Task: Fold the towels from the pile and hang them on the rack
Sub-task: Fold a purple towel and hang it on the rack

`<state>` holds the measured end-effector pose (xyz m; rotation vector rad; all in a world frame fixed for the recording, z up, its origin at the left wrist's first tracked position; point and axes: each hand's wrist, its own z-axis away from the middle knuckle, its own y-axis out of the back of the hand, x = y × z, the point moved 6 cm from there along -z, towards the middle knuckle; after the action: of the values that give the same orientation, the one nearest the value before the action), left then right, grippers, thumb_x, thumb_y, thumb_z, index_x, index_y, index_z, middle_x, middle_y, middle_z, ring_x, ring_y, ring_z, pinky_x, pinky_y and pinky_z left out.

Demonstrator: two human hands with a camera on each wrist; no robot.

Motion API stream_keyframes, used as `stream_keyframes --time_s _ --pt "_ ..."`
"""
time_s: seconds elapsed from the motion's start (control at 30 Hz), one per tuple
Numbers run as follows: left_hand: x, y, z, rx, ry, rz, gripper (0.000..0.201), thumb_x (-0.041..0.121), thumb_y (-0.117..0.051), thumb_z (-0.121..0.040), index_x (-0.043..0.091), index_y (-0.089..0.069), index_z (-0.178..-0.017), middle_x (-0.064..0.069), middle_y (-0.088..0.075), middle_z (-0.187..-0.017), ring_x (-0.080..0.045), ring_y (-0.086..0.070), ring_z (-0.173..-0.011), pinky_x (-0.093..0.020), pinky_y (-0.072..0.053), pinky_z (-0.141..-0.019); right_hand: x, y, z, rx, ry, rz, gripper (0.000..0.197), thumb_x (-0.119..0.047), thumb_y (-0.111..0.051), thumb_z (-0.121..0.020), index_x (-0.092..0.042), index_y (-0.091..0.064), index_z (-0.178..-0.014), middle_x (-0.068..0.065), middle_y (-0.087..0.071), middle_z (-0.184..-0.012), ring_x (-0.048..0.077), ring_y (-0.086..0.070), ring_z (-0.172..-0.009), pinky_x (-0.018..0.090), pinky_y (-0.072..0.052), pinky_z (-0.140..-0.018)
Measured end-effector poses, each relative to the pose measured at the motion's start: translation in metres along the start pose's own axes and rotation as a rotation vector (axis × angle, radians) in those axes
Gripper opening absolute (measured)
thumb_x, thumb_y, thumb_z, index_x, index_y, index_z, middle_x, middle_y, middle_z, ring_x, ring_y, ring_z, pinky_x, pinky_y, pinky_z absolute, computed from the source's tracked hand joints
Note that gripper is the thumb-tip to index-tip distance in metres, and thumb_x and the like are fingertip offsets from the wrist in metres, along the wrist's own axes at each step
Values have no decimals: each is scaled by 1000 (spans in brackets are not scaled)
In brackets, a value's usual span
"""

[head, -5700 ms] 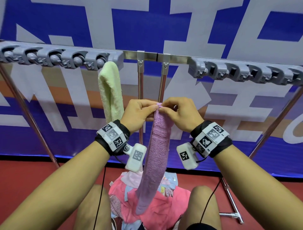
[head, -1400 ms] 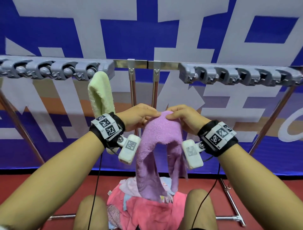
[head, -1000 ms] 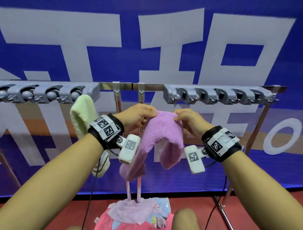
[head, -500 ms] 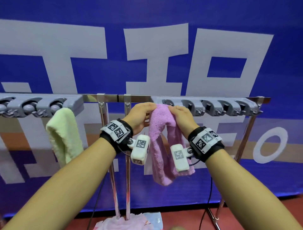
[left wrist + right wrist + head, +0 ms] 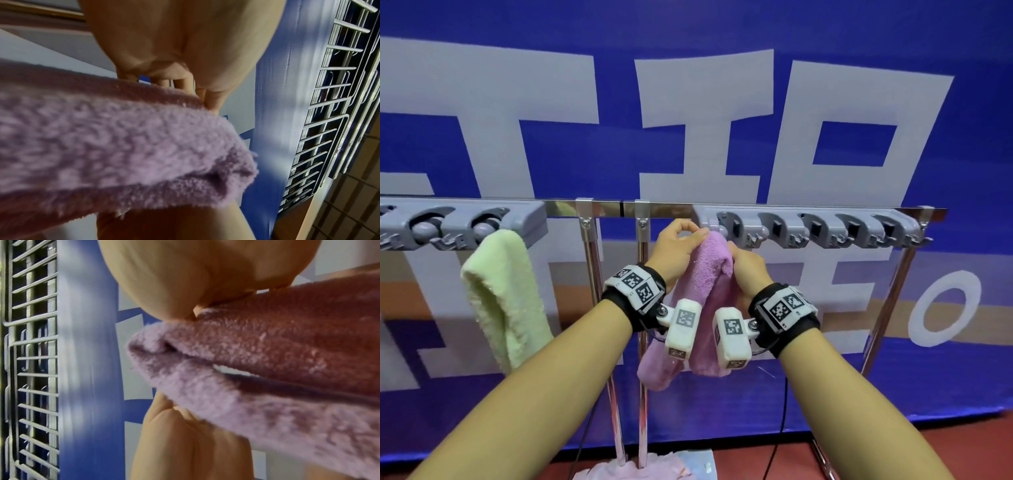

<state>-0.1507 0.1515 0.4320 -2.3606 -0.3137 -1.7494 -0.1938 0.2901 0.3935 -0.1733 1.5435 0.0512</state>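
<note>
Left hand (image 5: 677, 247) and right hand (image 5: 747, 270) pinch the folded purple towel (image 5: 710, 274).
Its top touches the rack's (image 5: 822, 228) leftmost right-side clip.

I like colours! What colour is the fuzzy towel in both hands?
Purple, a soft lilac fluffy folded towel; the head view shows it best.

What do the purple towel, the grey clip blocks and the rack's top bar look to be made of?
Purple towel: looks like soft terry cloth, with a fuzzy looped pile and limp folds, matte.
Grey clip blocks: seemingly moulded plastic, uniform grey with a dull sheen and rounded cast shapes.
Top bar: apparently polished metal, mirror-bright and reflective, possibly steel or chrome-plated.
</note>
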Motion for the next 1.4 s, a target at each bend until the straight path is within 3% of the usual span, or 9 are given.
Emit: stream_keyframes --time_s 0.27,0.4,0.53,0.67,0.8,1.03,1.2,1.33,1.4 --pt "0 3 8 37 -84 -112 15 27 -68 -92 15 -61 -85 -3 -63 -87 -15 -58 -79 -26 -46 -70 9 7 13 15 -40 171 47 -56 -71 -74 -11 -72 -85 12 -75 -91 32 -69 -95 51 -53 -94" --pt "13 18 27 91 -234 -193 15 22 -69 -90 13 -59 -97 0 -62 -96 -13 -58 -91 -22 -46 -78 -3 25 37 104 189 392 29 -47 -57 -92 -19 -65 -88 3 -70 -94 26 -65 -89 41 -54 -83" --pt "18 23 48 19 -425 -445 47 38 -70 -80 20 -55 -120 3 -56 -119 -10 -54 -108 -23 -46 -90 -17 31 64 143 504 488 7 -23 -64 -84 -21 -64 -91 -8 -68 -88 11 -63 -85 28 -48 -77" --pt "18 3 63 -141 -616 -748 80 39 -67 -74 21 -36 -145 1 -40 -143 -17 -41 -131 -35 -41 -105 -43 19 87 113 886 616 47 -18 -59 -69 -15 -59 -116 -2 -64 -109 15 -59 -98 26 -47 -85" --pt "5 -16 53 -202 -557 -901 93 22 -63 -74 15 -17 -155 -5 -21 -159 -21 -24 -146 -42 -30 -118 -38 3 74 19 870 878 75 -26 -63 -68 -15 -43 -140 1 -52 -136 20 -50 -124 35 -45 -102" --pt "5 -21 49 -116 -427 -886 81 2 -51 -86 14 -15 -157 -3 -17 -164 -22 -27 -147 -36 -30 -117 -39 -3 67 77 819 874 60 -22 -57 -71 -24 -51 -131 -2 -64 -120 23 -59 -109 43 -53 -84" --pt "22 -17 49 -81 -378 -852 61 21 -44 -96 16 -27 -154 -13 -47 -148 -33 -50 -127 -38 -41 -101 -48 0 69 129 854 856 53 -4 -50 -75 -15 -59 -126 10 -69 -113 34 -61 -103 44 -52 -83" --pt "42 -11 46 -38 -492 -745 36 31 -34 -89 26 -62 -110 -4 -70 -101 -30 -62 -93 -38 -49 -78 -67 0 70 216 861 840 53 -10 -44 -76 -13 -61 -126 12 -70 -113 36 -62 -101 41 -51 -83" --pt "44 -9 40 -13 -506 -751 33 24 -38 -90 20 -65 -109 -4 -69 -104 -27 -60 -96 -42 -49 -86 -73 -1 69 261 857 843 43 -6 -49 -82 -11 -63 -122 13 -70 -110 37 -62 -98 40 -50 -79"
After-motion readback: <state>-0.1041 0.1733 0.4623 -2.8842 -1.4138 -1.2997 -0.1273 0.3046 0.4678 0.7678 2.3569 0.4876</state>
